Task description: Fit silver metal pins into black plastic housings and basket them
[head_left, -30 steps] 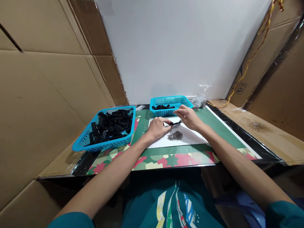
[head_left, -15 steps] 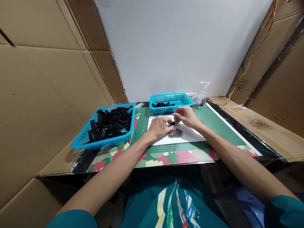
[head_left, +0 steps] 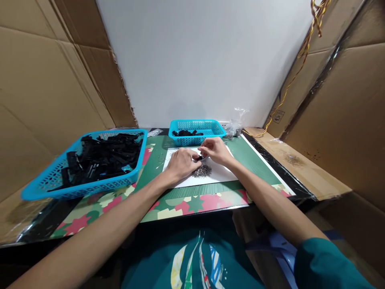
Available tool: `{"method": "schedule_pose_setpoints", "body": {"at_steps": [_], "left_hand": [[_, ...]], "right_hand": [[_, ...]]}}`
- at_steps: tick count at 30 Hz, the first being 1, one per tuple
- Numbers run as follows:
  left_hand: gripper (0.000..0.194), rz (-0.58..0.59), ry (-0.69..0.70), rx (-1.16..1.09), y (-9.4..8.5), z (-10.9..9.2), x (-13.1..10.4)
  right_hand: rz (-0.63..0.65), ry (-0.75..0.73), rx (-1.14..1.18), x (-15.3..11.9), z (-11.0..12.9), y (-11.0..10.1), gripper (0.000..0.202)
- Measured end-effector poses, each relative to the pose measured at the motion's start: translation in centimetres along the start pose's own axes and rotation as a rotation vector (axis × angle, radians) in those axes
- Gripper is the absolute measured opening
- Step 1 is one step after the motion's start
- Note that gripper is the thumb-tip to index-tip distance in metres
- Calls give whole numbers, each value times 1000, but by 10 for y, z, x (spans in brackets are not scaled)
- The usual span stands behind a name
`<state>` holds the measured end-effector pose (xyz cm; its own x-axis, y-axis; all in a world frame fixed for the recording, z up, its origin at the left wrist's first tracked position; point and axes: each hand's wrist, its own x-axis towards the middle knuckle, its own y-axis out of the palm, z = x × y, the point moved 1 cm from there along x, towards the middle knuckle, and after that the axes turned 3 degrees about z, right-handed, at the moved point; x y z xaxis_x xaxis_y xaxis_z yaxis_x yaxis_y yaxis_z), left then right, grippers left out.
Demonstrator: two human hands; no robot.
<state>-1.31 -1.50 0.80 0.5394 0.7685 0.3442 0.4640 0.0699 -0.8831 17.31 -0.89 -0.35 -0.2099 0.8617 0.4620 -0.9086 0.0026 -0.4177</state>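
Note:
My left hand (head_left: 181, 163) rests on a white sheet of paper (head_left: 223, 174), its fingers closed on a small black plastic part (head_left: 200, 158). Just right of it, my right hand (head_left: 217, 151) is pinched at the same black part; whatever sits between its fingertips is too small to make out. Directly in front of both hands lies a pile of tiny metal pieces (head_left: 202, 171), perhaps pins or screws, on the paper.
A large blue basket (head_left: 90, 187) heaped with black plastic parts (head_left: 105, 156) stands at the left. Behind my hands is a smaller blue basket (head_left: 215, 130) with some black parts. Clear plastic bags (head_left: 236, 126) sit beside it. Cardboard walls (head_left: 339, 112) flank the table.
The whole view has turned to the right, so everything appears further left. My hands keep nearly the same pose around the black part.

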Motion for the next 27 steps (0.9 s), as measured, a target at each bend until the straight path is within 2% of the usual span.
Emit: {"method": "schedule_pose_setpoints", "body": {"at_steps": [8,15,18,20,23,25,27], "left_hand": [[15,13,-1,-90,1,1,1],[11,17,28,-216,10,10,0],[11,-8,-8,-210,13,10,-3],[10,-31,-34,-207,12,9,-4],[16,-140,-69,-217,2,8,-2],[20,-242,-79,-208,-12,8,4],[21,-295,-79,-173,-30,10,17]], "right_hand": [[-20,-9,-8,-4,0,1,29],[-77,-44,-147,-14,4,7,23],[-120,-45,-59,-15,6,7,31],[-198,-47,13,-15,9,3,37],[-352,-102,-11,-14,13,-10,38],[-425,-130,-68,-14,16,-21,35],[-451,-122,-82,-15,23,-31,34]]}}
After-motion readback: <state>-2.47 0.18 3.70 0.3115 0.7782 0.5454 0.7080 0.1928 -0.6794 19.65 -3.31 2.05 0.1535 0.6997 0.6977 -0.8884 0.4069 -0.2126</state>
